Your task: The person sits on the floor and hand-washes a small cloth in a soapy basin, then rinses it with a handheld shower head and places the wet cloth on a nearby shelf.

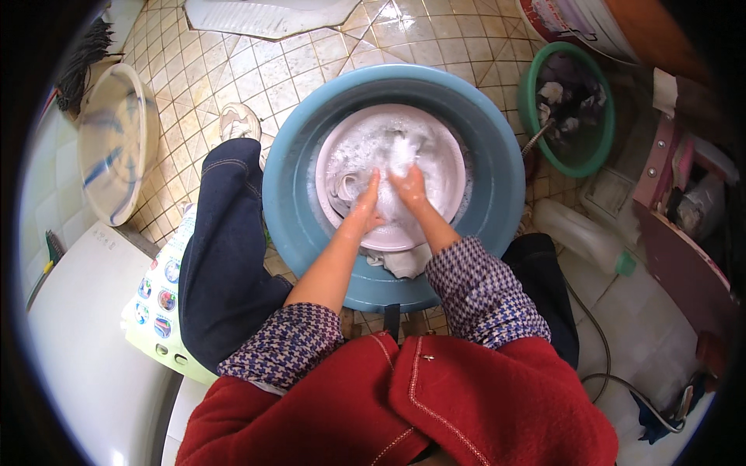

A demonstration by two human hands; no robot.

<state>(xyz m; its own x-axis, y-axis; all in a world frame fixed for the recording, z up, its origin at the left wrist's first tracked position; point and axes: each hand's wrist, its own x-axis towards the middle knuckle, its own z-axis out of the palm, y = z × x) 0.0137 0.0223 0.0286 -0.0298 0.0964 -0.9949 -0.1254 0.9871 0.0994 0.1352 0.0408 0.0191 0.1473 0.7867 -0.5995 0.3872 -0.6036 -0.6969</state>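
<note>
Inside the blue tub [482, 147], over the pink basin [447, 167]: left hand [365, 203] and right hand [409, 189], fingers forward. Both gripping white soapy cloth [400, 151].

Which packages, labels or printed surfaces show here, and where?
Pale green panel with round coloured stickers: beside the person's left knee, on the white machine.
Translucent white plastic jug with green cap: lying on the floor, right of the blue basin.
White bucket with red printed label: upper right edge.

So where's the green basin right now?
In the head view, the green basin sits on the tiled floor at upper right, just right of the big blue tub, holding dark and white laundry.
</note>
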